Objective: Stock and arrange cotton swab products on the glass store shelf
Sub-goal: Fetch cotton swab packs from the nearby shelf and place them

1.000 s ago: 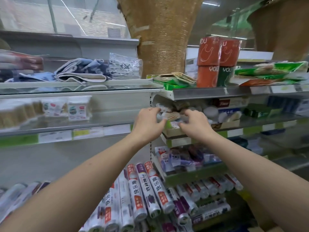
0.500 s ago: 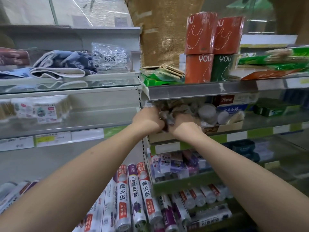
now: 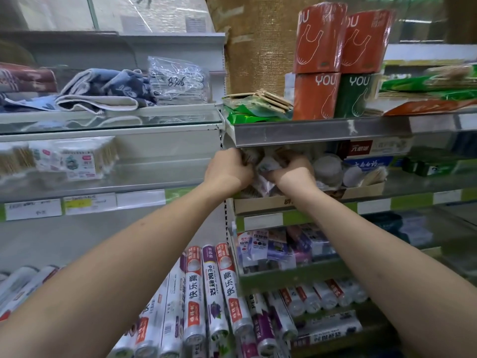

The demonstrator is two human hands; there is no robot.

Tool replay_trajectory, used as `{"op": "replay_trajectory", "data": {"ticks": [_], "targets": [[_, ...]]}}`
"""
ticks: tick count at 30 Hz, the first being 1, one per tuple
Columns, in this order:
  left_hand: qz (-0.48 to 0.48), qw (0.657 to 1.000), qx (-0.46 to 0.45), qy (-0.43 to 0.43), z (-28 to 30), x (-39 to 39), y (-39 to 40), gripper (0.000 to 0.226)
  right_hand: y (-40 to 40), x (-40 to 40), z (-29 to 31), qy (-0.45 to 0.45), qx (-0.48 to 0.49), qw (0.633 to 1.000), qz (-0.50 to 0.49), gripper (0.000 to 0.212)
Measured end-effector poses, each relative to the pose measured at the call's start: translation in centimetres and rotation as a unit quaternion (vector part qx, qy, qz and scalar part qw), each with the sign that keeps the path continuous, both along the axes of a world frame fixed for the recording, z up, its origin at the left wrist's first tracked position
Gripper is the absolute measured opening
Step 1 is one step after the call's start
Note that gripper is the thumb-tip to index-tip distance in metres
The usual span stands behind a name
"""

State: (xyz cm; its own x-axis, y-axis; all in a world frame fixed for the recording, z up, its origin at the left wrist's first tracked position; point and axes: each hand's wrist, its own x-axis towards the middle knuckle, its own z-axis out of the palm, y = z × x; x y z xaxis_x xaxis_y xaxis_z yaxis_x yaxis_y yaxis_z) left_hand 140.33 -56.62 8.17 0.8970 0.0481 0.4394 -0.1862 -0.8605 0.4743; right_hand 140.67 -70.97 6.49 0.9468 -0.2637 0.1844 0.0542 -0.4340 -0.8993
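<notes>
Reaching under the metal shelf edge (image 3: 320, 131), both hands are buried in a bunch of small plastic packs (image 3: 265, 165) held over a cardboard tray (image 3: 284, 202) on the right-hand shelf; the left hand (image 3: 227, 171) has its fingers curled round the left side of the bunch, and the right hand (image 3: 294, 173) grips the right side, the two hands nearly touching; the packs are blurred, so whether they hold cotton swabs I cannot tell for sure, nor which way their long side runs, though they look crumpled together rather than lined up.

To do this step well, I would say, draw the bunch out level and slowly, keeping knuckles below the shelf edge so nothing catches; keep the grip even on both sides, since slippery wrappers could spill back into the tray or knock the round tubs (image 3: 327, 167) just beside the right hand.

Boxed swabs (image 3: 77, 161) already sit on the glass shelf (image 3: 144, 186) to the left, well apart from the hands, labels facing out, sticks lying roughly along the shelf front.
</notes>
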Motion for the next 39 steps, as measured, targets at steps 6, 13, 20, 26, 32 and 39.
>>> {"op": "replay_trajectory", "data": {"ticks": [6,13,20,26,32,39], "targets": [[-0.03,0.993,-0.002,-0.111,0.4,-2.8,1.4,0.019,1.0,-2.0,-0.1,-0.043,0.209,0.977,0.025,0.047],[-0.056,0.986,0.014,-0.154,0.7,-5.3,4.4,0.022,4.1,-5.5,0.5,-0.033,0.309,0.945,0.103,0.061],[-0.019,0.987,-0.06,-0.147,1.4,-8.2,10.8,0.028,10.0,-7.3,0.6,-0.058,0.335,0.93,0.136,0.056],[-0.007,0.972,-0.224,-0.074,2.1,-10.6,17.1,0.033,16.5,-8.1,1.7,-0.072,0.328,0.93,0.149,0.026],[0.018,0.958,-0.281,-0.051,2.4,-12.5,23.0,0.032,22.2,-9.3,2.9,-0.044,0.319,0.929,0.179,0.004],[0.039,0.952,-0.301,-0.044,2.4,-14.4,28.2,0.03,26.9,-10.8,3.4,0.023,0.307,0.918,0.249,0.021]]}}
